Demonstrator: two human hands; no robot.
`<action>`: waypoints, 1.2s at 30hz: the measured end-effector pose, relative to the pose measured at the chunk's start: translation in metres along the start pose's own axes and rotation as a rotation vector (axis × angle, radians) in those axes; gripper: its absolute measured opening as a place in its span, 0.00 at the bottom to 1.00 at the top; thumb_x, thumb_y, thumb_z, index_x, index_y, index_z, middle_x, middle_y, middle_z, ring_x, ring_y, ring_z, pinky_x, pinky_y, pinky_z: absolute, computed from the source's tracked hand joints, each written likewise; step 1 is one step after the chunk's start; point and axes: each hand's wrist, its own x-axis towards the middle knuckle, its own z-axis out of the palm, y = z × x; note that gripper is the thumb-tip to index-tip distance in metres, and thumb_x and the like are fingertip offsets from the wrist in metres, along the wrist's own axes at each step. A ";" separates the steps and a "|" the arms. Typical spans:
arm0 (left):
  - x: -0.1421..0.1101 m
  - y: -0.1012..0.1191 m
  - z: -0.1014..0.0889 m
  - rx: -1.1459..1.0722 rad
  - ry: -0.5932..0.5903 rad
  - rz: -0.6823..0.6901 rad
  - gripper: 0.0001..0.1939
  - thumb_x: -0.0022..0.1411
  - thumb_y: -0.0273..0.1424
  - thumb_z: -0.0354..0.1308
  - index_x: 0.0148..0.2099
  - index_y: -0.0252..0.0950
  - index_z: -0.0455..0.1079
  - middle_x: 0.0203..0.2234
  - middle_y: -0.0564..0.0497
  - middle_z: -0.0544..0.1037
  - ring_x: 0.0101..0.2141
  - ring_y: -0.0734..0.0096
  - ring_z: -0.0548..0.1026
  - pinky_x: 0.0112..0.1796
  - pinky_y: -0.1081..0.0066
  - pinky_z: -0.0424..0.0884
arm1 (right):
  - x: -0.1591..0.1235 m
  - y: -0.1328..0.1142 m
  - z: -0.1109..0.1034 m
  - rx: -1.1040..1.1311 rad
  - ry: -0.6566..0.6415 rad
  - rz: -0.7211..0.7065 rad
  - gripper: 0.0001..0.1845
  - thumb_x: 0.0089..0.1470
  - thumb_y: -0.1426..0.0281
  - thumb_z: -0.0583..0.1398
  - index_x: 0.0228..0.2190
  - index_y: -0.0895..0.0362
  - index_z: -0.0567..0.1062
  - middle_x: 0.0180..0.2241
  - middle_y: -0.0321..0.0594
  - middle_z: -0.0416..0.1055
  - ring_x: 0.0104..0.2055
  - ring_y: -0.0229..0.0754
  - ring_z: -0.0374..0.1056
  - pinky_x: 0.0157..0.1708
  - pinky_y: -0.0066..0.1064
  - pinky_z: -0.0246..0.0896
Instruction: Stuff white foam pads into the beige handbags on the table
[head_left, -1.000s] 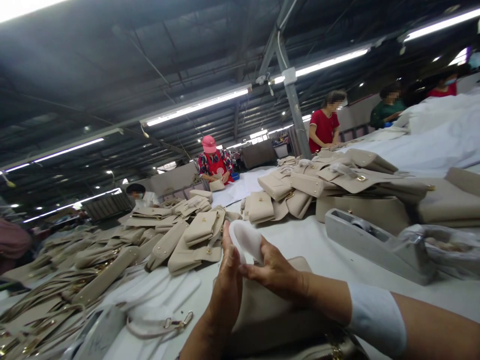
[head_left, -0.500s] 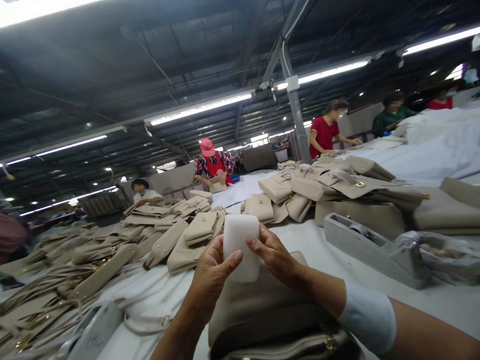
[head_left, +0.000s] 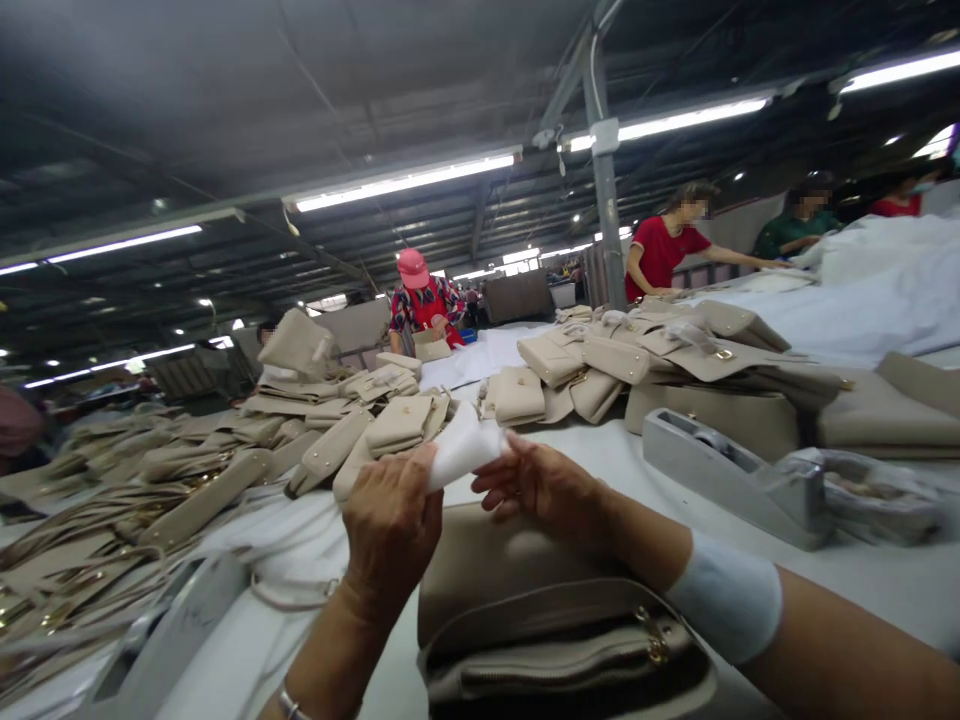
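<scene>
1. A thin, soft, white sheet (head_left: 463, 450) is held up between the two hands, above the far edge of a beige leather-look bag (head_left: 517, 550).
2. By the left hand (head_left: 394, 515), the sheet's left end is pinched, with the fingers folded over it; the sheet is extended from this grip to the right and away from the wearer.
3. By the right hand (head_left: 547, 490), the opposite end is met near the thumb and index finger, the other fingers being loosely curled and apart; whether that end is pinched cannot be told.
4. The sheet's span is laid roughly crosswise from hand to hand, but it is bent, so its true long axis cannot be read. The firmer hold is judged to be the left one.
5. The bag is set below both hands, between the forearms, with its brass-coloured zip (head_left: 570, 655) turned toward the wearer and run crosswise.
6. On the white-covered surface (head_left: 600, 455), a grey wedge-shaped tape dispenser (head_left: 731, 475) is placed beyond the right forearm.
</scene>
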 end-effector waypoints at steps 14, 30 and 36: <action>-0.015 0.035 -0.031 -0.059 -0.192 0.049 0.18 0.58 0.27 0.56 0.52 0.36 0.66 0.47 0.45 0.74 0.51 0.54 0.66 0.50 0.54 0.60 | 0.009 0.011 -0.007 0.139 0.106 0.063 0.21 0.43 0.72 0.66 0.42 0.61 0.72 0.41 0.46 0.73 0.33 0.40 0.69 0.29 0.30 0.70; -0.100 0.067 -0.035 -0.100 -0.314 0.155 0.16 0.61 0.22 0.48 0.50 0.31 0.68 0.36 0.45 0.77 0.38 0.64 0.73 0.43 0.63 0.62 | 0.036 0.009 -0.029 0.040 0.144 0.108 0.24 0.43 0.72 0.66 0.44 0.60 0.69 0.40 0.47 0.73 0.35 0.45 0.71 0.25 0.35 0.72; -0.087 0.061 -0.027 -0.036 -0.344 0.175 0.14 0.61 0.22 0.46 0.46 0.33 0.69 0.31 0.47 0.74 0.33 0.65 0.70 0.36 0.64 0.60 | 0.031 0.005 -0.036 0.004 0.217 0.129 0.25 0.40 0.70 0.68 0.42 0.60 0.69 0.39 0.46 0.72 0.34 0.43 0.70 0.22 0.32 0.71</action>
